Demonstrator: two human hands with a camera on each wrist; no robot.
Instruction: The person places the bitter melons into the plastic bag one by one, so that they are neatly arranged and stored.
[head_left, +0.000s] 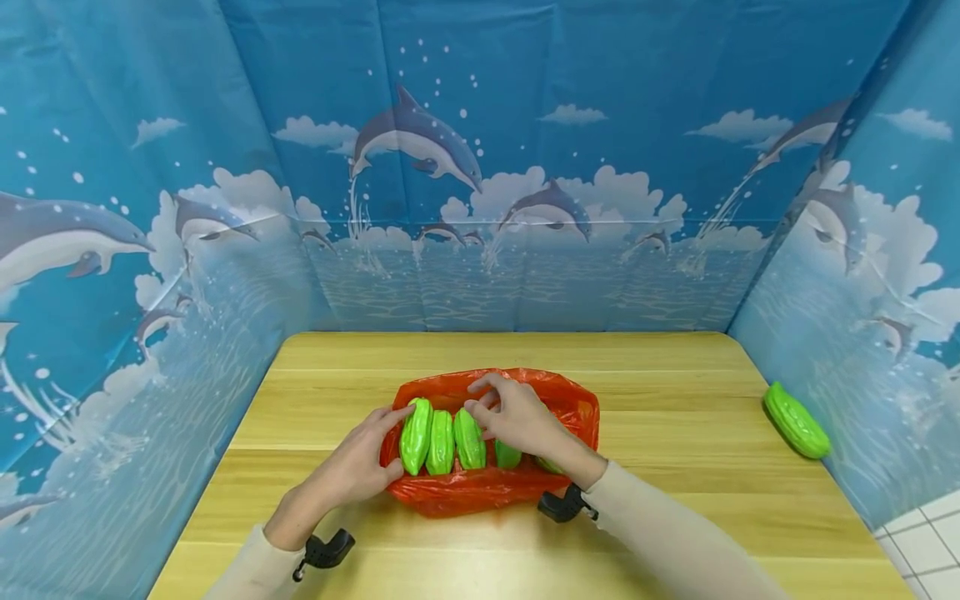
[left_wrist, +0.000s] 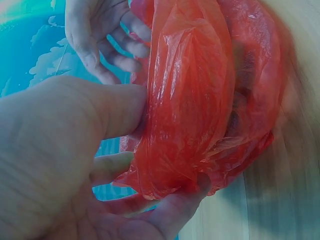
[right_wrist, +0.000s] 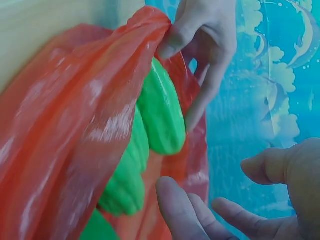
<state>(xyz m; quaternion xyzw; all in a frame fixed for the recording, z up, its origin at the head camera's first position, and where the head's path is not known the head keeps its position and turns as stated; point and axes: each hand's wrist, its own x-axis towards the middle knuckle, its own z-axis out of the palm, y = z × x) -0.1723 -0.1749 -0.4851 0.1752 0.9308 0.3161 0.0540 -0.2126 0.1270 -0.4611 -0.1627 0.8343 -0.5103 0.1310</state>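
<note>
A red plastic bag point(head_left: 480, 493) lies with its mouth spread wide on the table, holding several green bitter melons point(head_left: 441, 443) side by side. My left hand point(head_left: 348, 471) holds the bag's left end, thumb on the near rim, index finger touching the leftmost bitter melon point(right_wrist: 162, 112). In the left wrist view its fingers curl around the bag's crumpled end point(left_wrist: 185, 110). Above the bag's middle hovers my right hand point(head_left: 521, 421), with nothing between its parted thumb and fingers. It partly hides the bitter melons point(head_left: 507, 454) on the right side.
Another bitter melon point(head_left: 797, 421) lies at the right edge of the wooden table point(head_left: 667, 400), against the side curtain. Blue dolphin-printed curtains point(head_left: 465, 275) stand behind the table and on both sides. White tiles point(head_left: 926, 542) show at the lower right.
</note>
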